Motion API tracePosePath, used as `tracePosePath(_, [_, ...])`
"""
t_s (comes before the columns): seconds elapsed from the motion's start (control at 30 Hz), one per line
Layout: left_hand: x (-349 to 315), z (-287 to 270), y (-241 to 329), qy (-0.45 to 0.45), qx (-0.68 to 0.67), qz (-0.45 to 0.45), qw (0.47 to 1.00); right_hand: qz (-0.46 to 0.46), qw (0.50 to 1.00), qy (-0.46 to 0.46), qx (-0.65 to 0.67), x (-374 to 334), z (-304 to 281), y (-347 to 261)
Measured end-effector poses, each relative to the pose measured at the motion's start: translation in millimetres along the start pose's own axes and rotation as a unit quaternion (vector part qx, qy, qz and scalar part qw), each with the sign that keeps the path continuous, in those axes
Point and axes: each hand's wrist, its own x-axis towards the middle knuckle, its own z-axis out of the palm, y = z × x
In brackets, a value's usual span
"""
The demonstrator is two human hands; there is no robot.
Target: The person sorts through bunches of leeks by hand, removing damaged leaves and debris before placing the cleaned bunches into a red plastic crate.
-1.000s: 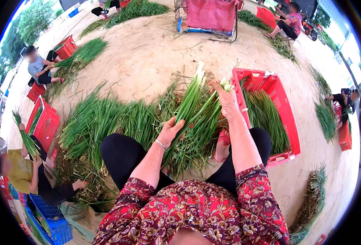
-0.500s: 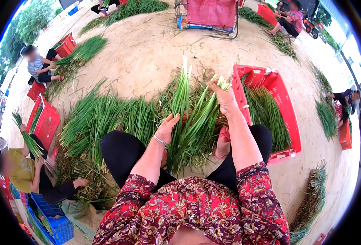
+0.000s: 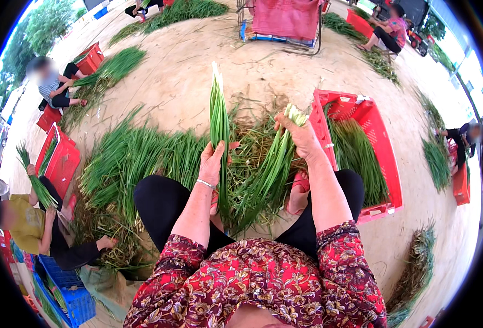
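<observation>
My left hand [image 3: 213,163] is closed round a slim bunch of garlic chives [image 3: 218,112], held nearly upright with the white ends pointing away from me. Fingers wrapped near its pale cut ends, my right hand [image 3: 302,135] grips a second, thicker bunch of chives [image 3: 274,169]. The leaves of that bunch hang down toward my feet. A gap separates the two bunches. Just right of my right hand stands a red crate [image 3: 383,145], with chives [image 3: 356,158] lying lengthwise inside.
A broad heap of chives [image 3: 137,158] covers the ground left of my knees. Loose trimmings [image 3: 252,142] lie between and beyond my hands. A person in a yellow top [image 3: 25,224] sits at left near a blue crate [image 3: 77,295]. A cart with pink cloth [image 3: 285,19] stands ahead.
My left hand has moved slightly left and up with its bunch, which has come away from the right-hand bunch and stands straighter. My right hand has lowered a little, still gripping its chives.
</observation>
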Motion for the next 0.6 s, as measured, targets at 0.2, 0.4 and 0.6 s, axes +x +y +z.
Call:
tracePosePath(0.2, [-8.5,33.6,11.1,-0.062,0.011,0.071,0.996,0.061,0.983,-0.079,-0.156,-14.7,30.7,30.1])
tracePosePath(0.4, [-14.3,43.7,9.8,-0.005,0.039,0.039,0.998,0.057,0.973,-0.046,-0.219,-18.8,34.4,24.7])
tracePosePath(0.6, [-12.5,35.0,-4.2,0.013,0.214,0.104,0.971,-0.013,0.999,0.030,-0.028,-1.4,0.7,-22.7])
